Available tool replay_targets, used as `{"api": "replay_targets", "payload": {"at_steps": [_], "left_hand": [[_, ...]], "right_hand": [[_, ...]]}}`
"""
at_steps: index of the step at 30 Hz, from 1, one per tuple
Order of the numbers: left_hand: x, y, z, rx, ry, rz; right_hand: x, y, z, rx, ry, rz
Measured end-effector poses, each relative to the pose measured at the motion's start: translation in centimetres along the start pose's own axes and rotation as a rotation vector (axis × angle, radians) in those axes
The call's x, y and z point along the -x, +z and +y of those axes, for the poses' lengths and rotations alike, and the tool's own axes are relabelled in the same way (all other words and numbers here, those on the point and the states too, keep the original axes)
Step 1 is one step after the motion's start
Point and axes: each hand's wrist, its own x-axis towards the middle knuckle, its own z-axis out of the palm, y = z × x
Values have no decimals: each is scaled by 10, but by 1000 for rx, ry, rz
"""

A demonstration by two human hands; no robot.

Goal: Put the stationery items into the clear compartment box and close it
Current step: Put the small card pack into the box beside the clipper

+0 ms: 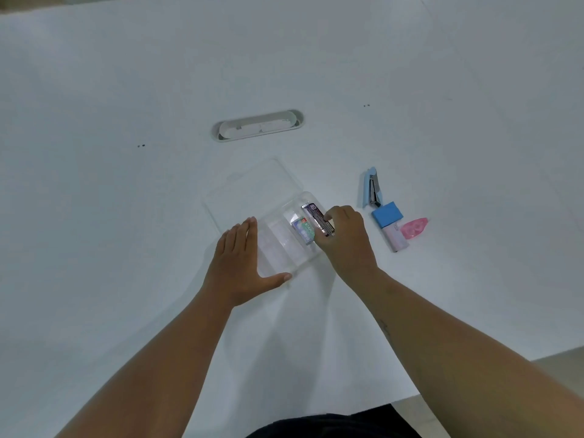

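Fingers (328,216) of the right hand (346,238) are pinched shut round the near end of a dark, slim pencil-lead case (317,218), which lies in the rightmost compartment of the clear compartment box (284,245) beside a small box of staples (304,229). Whether the case is fully seated I cannot tell. If it sits proud of the divider, I'd judge the lid (249,188), lying open flat behind, may not close later. The light box could also skid across the smooth desk (126,90) under a sideways push. The left hand (243,263) guards against that: it lies flat and spread, holding nothing, fingertips along the box's left wall and thumb across its near corner. Both forearms reach forward, the right wrist bent down. Well apart to the right wait a blue stapler (372,188), a blue block (387,214), a pale case (395,238) and pink correction tape (414,228).
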Motion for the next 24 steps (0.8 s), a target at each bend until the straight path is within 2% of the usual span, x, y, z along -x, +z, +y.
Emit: {"api": "replay_targets", "payload": {"at_steps": [7, 13, 24], "left_hand": [[-17, -1, 16, -31, 54, -5], [-17, 0, 10, -31, 32, 40], [-19, 5, 20, -26, 37, 3]], "right_hand": [[6, -38, 43, -11, 123, 132], [6, -53, 59, 93, 207, 137], [20, -47, 84, 307, 175, 124]]}}
